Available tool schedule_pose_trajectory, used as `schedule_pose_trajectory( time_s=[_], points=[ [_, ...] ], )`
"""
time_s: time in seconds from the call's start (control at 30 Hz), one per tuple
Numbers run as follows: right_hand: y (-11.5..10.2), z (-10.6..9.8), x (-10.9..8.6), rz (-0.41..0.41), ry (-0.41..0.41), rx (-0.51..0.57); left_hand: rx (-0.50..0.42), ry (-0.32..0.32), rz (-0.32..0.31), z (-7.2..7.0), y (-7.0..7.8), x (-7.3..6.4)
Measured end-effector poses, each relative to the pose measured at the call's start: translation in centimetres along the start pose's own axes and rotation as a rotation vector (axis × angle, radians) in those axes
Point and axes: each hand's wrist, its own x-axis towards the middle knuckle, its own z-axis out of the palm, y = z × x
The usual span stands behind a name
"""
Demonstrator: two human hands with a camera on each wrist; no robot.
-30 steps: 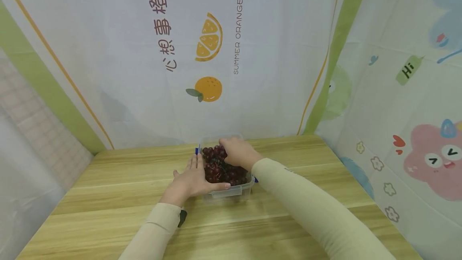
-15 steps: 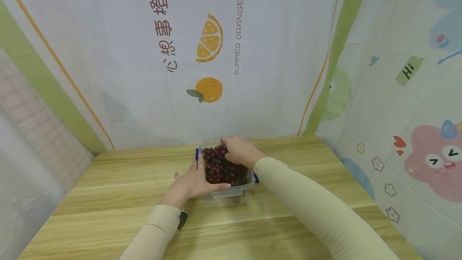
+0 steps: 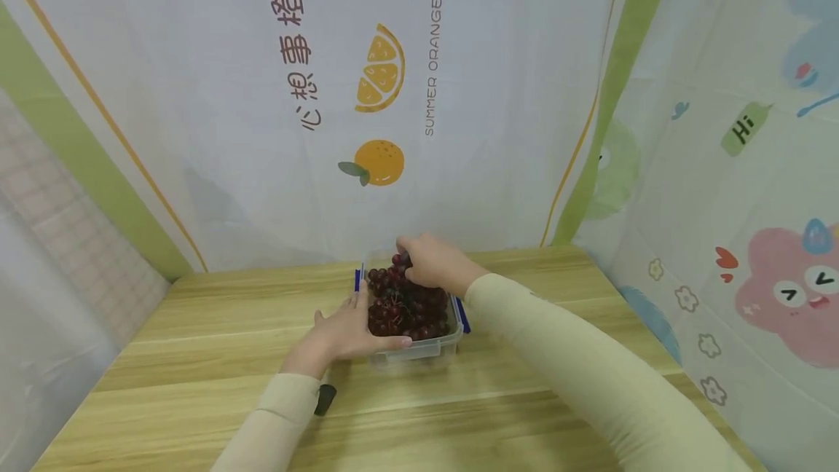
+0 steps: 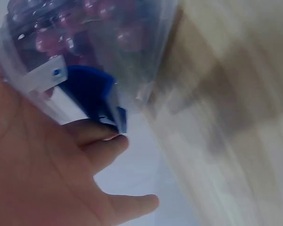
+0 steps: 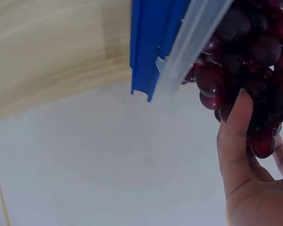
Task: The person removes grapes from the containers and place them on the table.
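A clear plastic container (image 3: 419, 352) with blue side clips (image 4: 87, 89) stands on the table, filled with dark red grapes (image 3: 393, 312). My left hand (image 3: 344, 330) lies along the container's left side with its fingers fairly straight. Its thumb rests along the front rim, and in the left wrist view the fingertips are right at a hanging blue clip. At the back of the container my right hand (image 3: 440, 264) grips a bunch of grapes (image 5: 261, 52). In the right wrist view the thumb presses on the bunch and the fingers curl behind it, partly hidden by the grapes.
The wood-grain table (image 3: 216, 355) ends just behind the container, at a white cloth (image 3: 255, 188) printed with oranges. Another printed cloth (image 3: 695, 202) hangs along the right side. A dark object (image 3: 324, 400) shows beside the left wrist.
My right hand has risen slightly and moved back, with grapes lifting at its fingers. The left hand has shifted a little left and stays against the container.
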Motion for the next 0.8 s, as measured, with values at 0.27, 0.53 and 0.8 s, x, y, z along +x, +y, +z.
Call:
schedule_pose_trajectory(
  time_s=[0.27, 0.53, 0.8],
  points=[
    [-0.7, -2.1, -0.3, -0.041, -0.015, -0.033, -0.014, 0.044, 0.007, 0.7, -0.5, 0.4],
    [-1.3, -4.3, -0.9, -0.070, -0.026, -0.051, -0.007, 0.049, 0.005, 0.8, -0.3, 0.4],
    [-1.2, -6.6, -1.3, -0.087, -0.009, -0.086, 0.015, 0.048, -0.003, 0.7, -0.3, 0.4]
  ],
)
